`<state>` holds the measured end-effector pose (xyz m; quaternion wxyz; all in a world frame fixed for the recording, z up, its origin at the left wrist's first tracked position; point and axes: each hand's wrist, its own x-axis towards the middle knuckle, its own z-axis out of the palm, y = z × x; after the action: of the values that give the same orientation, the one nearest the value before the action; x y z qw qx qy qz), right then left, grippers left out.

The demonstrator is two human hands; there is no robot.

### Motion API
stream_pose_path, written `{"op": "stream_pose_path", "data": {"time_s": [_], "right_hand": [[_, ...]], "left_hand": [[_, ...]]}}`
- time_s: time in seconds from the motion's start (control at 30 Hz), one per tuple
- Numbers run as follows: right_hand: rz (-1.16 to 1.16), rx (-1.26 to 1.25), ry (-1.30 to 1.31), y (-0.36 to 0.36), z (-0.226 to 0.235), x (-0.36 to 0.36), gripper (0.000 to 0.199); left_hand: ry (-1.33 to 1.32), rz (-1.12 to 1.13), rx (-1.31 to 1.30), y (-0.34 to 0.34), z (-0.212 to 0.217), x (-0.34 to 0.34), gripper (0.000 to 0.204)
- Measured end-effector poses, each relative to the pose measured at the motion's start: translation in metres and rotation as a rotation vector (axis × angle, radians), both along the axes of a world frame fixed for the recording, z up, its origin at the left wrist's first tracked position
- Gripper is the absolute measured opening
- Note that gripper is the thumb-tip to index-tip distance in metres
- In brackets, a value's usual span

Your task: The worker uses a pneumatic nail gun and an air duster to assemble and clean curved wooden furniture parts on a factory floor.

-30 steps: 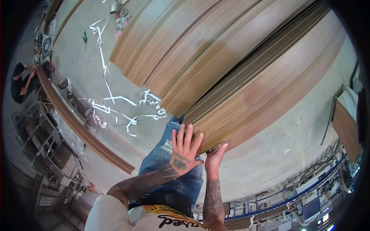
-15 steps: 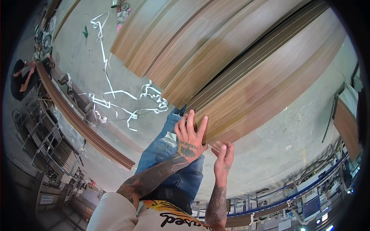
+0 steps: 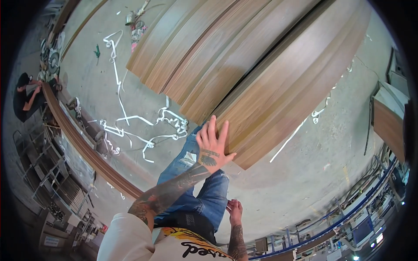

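Long wood-grain boards lie side by side and run away from me toward the far right. My left hand rests with spread fingers on the near ends of the boards, close to a narrow dark gap between the right-hand board and the group of boards left of it. Down beside my right thigh is my right hand, off the boards. Its fingers are loosely bent and apart, and nothing shows in them.
White strapping lies tangled on the concrete floor at left, with another strip right of the boards. A green-handled tool is on the floor. At far left, a person crouches by long brown profiles. Blue-railed racking stands at right.
The right-hand board has shifted left, covering the dark ribbed surface beside it and narrowing the gap. My right hand has dropped from the board's end to beside my thigh. My left hand stays on the boards.
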<state>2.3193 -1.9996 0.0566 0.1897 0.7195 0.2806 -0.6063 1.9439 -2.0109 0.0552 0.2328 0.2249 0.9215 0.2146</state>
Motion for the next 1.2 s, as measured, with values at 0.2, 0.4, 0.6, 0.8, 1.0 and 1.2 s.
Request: {"op": "stream_pose_path", "data": {"time_s": [0.2, 0.4, 0.6, 0.8, 1.0, 1.2], "right_hand": [[0.668, 0.51, 0.181, -0.013, 0.016, -0.004, 0.027], [1.402, 0.834, 0.339, -0.055, 0.055, -0.012, 0.042], [1.121, 0.797, 0.848, -0.039, 0.052, 0.042, 0.039], [0.552, 0.744, 0.972, -0.032, 0.025, 0.11, 0.042], [-0.33, 0.535, 0.405, 0.0, -0.013, 0.143, 0.029], [-0.109, 0.698, 0.271, 0.071, 0.023, 0.193, 0.024]], "left_hand": [[0.058, 0.154, 0.381, -0.036, -0.025, 0.008, 0.069], [-0.058, 0.379, 0.062, -0.203, -0.065, 0.052, 0.061], [-0.112, 0.073, -0.293, -0.234, -0.025, 0.124, 0.055], [-0.466, -0.364, -0.431, -0.176, 0.038, 0.14, 0.069], [-0.368, -0.281, -0.077, -0.095, 0.039, 0.096, 0.05], [-0.383, -0.146, -0.139, -0.023, 0.008, 0.105, 0.042]]}}
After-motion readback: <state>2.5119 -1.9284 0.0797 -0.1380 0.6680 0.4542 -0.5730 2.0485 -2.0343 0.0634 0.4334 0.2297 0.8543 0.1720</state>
